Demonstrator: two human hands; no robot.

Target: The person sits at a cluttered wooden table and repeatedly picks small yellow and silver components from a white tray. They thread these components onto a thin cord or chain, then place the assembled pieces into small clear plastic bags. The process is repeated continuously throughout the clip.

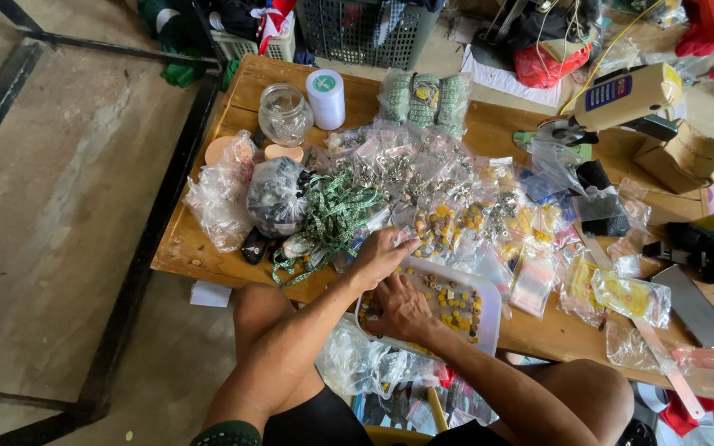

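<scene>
a: report the grip of each hand.

b: left hand (380, 256): fingers curled, fingertips pinching the edge of a small clear plastic bag (404, 241) at the far rim of the white tray (489, 301). right hand (402, 310): palm down inside the tray, fingers bent onto the small yellow beads (454, 299); whether it grasps any bead cannot be told, since the fingertips are hidden under the hand.

a: materials and shapes?

b: tray: shallow, rectangular, rounded corners, smooth white plastic. beads: small, round, yellow and dark, scattered loose over the tray floor. bag: thin, transparent, crinkled.

a: position of the tray relative to the hands?

b: it sits at the near edge of the wooden surface (249, 91), directly under the right hand; the left hand is at its far left corner, touching the bag just above the rim.

a: surroundings?

b: beyond the tray, a spread of clear zip bags (423, 177) with metal fittings and beads. to the left, a green patterned ribbon (334, 211) in a loose heap, a glass jar (284, 114) and a white thread spool (326, 97), both upright and near each other.
</scene>
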